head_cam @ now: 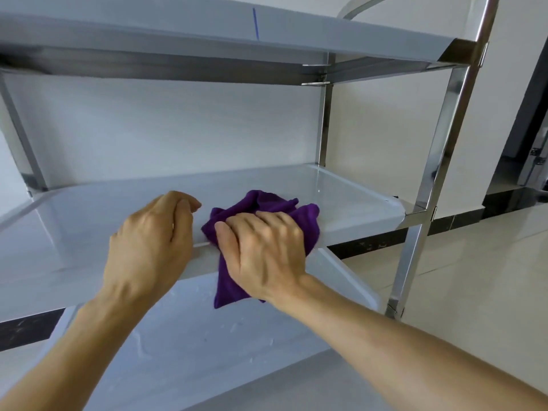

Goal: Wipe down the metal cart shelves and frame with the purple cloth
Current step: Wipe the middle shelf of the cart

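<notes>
A metal cart with three shelves fills the view. The purple cloth (pixel 267 206) lies bunched over the front rim of the middle shelf (pixel 341 200), one end hanging below it. My right hand (pixel 264 250) presses down on the cloth, fingers spread across it and thumb along its left side. My left hand (pixel 154 238) rests on the same front rim just to the left, fingers curled over the edge, apart from the cloth. The top shelf (pixel 207 28) is overhead. The bottom shelf (pixel 192 336) shows below, with wet streaks.
A shiny upright post (pixel 439 173) of the frame stands at the right front corner, another post (pixel 323 123) at the back right. A white wall sits behind the cart. Pale floor tiles (pixel 474 277) and a dark skirting strip lie to the right.
</notes>
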The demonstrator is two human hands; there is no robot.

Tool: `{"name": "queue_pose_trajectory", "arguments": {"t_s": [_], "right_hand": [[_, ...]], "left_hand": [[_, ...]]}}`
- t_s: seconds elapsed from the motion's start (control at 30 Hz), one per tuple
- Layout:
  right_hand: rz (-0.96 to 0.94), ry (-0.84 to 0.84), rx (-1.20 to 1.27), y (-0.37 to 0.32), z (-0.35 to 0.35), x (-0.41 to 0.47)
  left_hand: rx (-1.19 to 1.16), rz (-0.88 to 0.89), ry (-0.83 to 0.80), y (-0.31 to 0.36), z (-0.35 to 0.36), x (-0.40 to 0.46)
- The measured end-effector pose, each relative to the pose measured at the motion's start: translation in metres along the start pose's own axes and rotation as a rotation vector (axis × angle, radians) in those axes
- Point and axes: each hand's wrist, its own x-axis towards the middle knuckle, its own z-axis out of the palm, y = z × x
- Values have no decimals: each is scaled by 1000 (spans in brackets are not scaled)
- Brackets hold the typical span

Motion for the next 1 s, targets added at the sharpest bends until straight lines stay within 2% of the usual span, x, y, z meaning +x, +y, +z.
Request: {"name": "queue_pose_trajectory", "arguments": {"t_s": [0.07,0.17,0.3,0.43,0.53,0.63,0.73,0.87,1.0], "right_hand": [[-18,-79,-20,-31,2,2],[-60,-129,7,-50,-3,7],[-41,-173,309,-27,-15,20],[33,-153,198,31,-28,42],[183,-238,139,76,-24,47],[274,-332,83,88,-13,44],[284,-399,13,88,-9,46],[268,-389,-51,94,-9,44],[257,-359,-90,96,-6,44]], "left_hand": [[-153,-34,79,-8,-14,2],[-171,-82,96,-25,-38,6],[-110,-101,6,-36,-54,7],[-6,71,-110,-17,-45,5],[64,184,-249,15,-16,1],[304,349,-352,47,22,-6],[586,458,-464,53,44,-12],[607,544,-374,20,30,-12],[569,606,-268,-43,-31,-19]]}}
